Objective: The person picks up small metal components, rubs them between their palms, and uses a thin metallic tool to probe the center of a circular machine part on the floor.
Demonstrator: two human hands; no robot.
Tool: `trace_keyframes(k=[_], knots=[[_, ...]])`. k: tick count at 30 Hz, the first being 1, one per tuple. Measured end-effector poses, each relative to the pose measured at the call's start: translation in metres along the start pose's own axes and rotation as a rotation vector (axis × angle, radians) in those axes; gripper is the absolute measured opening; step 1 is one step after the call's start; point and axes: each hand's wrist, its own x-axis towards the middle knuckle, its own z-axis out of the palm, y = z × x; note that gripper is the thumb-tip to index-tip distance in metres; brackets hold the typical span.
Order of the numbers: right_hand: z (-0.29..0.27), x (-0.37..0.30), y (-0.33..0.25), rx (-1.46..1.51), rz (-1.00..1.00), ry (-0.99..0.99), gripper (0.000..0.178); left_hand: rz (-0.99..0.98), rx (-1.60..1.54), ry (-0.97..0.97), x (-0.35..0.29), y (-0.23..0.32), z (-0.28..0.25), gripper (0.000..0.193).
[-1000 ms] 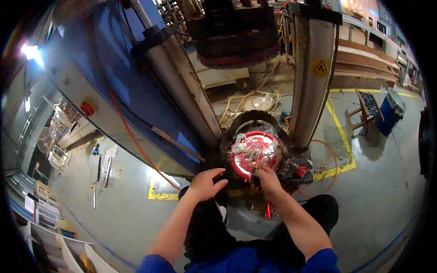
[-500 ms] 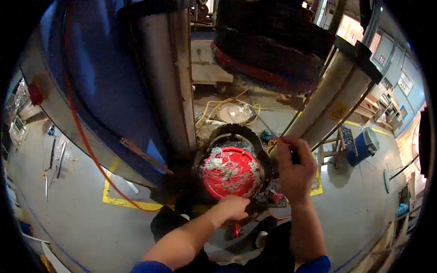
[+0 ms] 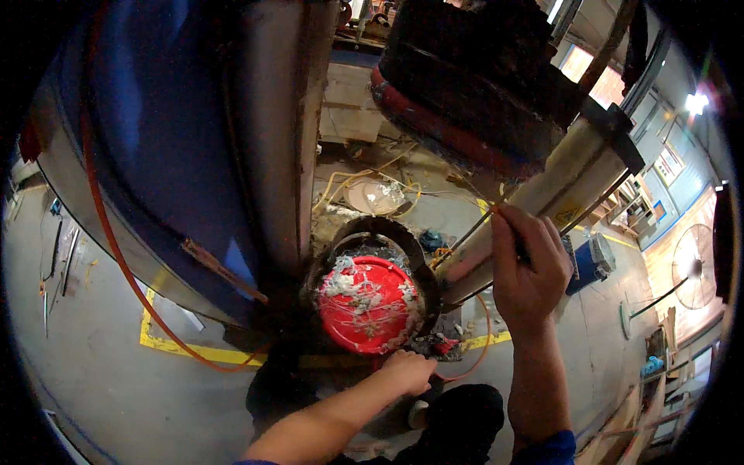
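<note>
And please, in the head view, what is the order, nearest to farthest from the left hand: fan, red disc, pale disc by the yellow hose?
1. Red disc: just past the left hand, within the dark ring.
2. Pale disc: on the floor behind the ring.
3. Fan: far right.

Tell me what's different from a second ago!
The right hand rose from the near edge of the red disc, up and rightward; whether it holds anything is unclear. The left hand went from the disc's near left to its near right. The white-smeared disc stays inside its dark ring.
</note>
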Motion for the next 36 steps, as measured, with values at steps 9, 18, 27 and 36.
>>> trace_keyframes(k=[9,18,27,36], knots=[[0.006,0.005,-0.014,-0.140,-0.062,-0.007,0.010,0.032,-0.003,0.017,-0.003,-0.002,0.002,0.051],[-0.008,0.005,-0.013,-0.120,-0.021,-0.003,0.011,0.010,-0.008,-0.004,-0.013,0.003,-0.006,0.044],[-0.009,0.011,-0.017,-0.171,-0.105,-0.043,0.011,0.038,-0.011,0.029,-0.010,0.002,-0.002,0.050],[0.003,0.019,-0.015,-0.278,-0.227,-0.046,0.008,0.024,-0.004,-0.029,-0.010,0.005,-0.007,0.049]])
